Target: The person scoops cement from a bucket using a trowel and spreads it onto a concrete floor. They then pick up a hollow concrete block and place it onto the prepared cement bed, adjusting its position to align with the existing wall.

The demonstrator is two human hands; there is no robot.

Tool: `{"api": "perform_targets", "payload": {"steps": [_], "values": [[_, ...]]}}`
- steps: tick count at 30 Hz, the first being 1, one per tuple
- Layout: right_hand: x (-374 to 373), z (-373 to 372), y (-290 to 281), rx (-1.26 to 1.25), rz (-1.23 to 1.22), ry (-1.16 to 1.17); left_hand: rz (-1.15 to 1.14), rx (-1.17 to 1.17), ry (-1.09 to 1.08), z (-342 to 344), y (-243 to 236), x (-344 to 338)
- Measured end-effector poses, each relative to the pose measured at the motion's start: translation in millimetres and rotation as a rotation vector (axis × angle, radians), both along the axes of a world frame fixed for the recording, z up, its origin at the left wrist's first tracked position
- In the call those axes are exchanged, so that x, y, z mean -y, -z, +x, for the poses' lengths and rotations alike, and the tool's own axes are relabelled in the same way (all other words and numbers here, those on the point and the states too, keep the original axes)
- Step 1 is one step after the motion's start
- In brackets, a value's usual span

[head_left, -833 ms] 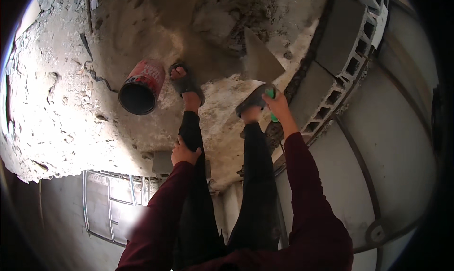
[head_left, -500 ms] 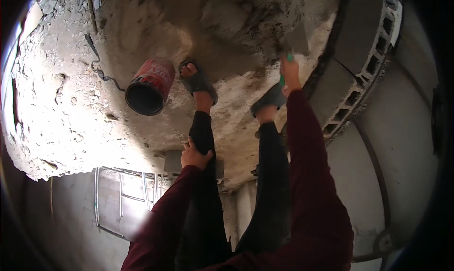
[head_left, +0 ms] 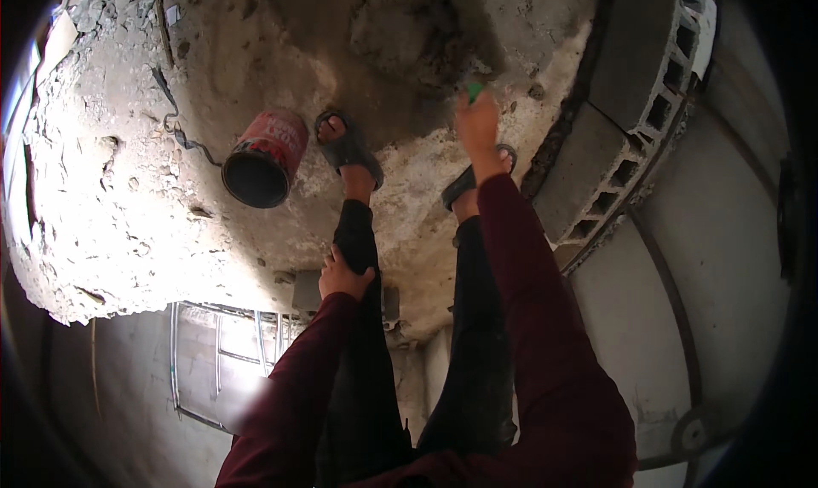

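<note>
Nearest you, your maroon sleeves [head_left: 545, 317] come in from the lower edge, one on each side of your black trousers. Your left hand [head_left: 343, 280] rests on the left trouser leg [head_left: 356, 236], the thumb spread away from the fingers and lying across the front; the fingers curve over the outer side, and you cannot tell from here how closely they press together. Just left of that leg, partly covered by it, sits a grey block [head_left: 305, 294] on the rough, pale ground [head_left: 409, 211]. Farther out, your feet stand apart in dark sandals [head_left: 362, 160]. Your right hand [head_left: 478, 128] reaches beyond the right foot, a little to its left in your view, its fingers curled closed around the handle of the green-handled trowel [head_left: 475, 91]; the hand is blurred, so you cannot make out each finger. Only the green of the handle shows clearly, low over the ground at the near right edge of a dark, damp patch [head_left: 409, 28]; the blade is too indistinct to trace. To the left of your left foot, near it but apart, is a red bucket [head_left: 277, 138] with its dark open mouth facing you. Left of the bucket, a black strip [head_left: 175, 121] winds along the ground. On the right, hollow grey blocks [head_left: 630, 62] run in a row toward the far side, beside a pale wall [head_left: 741, 207].
</note>
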State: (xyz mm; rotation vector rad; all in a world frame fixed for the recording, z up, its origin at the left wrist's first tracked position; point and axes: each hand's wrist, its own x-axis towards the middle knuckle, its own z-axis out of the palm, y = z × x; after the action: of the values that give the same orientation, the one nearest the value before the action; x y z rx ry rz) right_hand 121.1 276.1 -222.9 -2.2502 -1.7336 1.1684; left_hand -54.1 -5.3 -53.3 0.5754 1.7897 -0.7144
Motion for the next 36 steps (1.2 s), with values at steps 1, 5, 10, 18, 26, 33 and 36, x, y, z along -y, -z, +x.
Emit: {"api": "perform_targets", "payload": {"steps": [1,5,10,18,26,33,36], "values": [[9.1,-2.4,8.4,0.063,-0.044,-0.039,0.012,0.001,0.005,0.6,1.1,-0.1],[76.9,-6.0,0.8,-0.121,-0.081,0.068,0.001,-0.025,-0.018,-2.3,1.3,11.4],[208.6,69.9,26.3,-0.026,-0.294,0.257,-0.030,-0.025,-0.030,-4.1,-0.4,5.2],[55.4,-24.4,72.1,-0.659,-0.445,0.794,0.004,-0.007,-0.027,1.3,0.7,7.6],[2.4,-4.3,-11.1,-0.646,-0.315,0.627,-0.018,-0.019,-0.032,-2.1,-2.6,-4.4],[9.5,-18.0,-9.6,-0.105,0.088,-0.002,0.002,-0.044,-0.033,2.3,-0.9,0.0],[23.8,-0.4,-7.9,-0.071,-0.092,-0.156,0.006,-0.032,-0.049,1.5,-0.2,-1.7]]}}
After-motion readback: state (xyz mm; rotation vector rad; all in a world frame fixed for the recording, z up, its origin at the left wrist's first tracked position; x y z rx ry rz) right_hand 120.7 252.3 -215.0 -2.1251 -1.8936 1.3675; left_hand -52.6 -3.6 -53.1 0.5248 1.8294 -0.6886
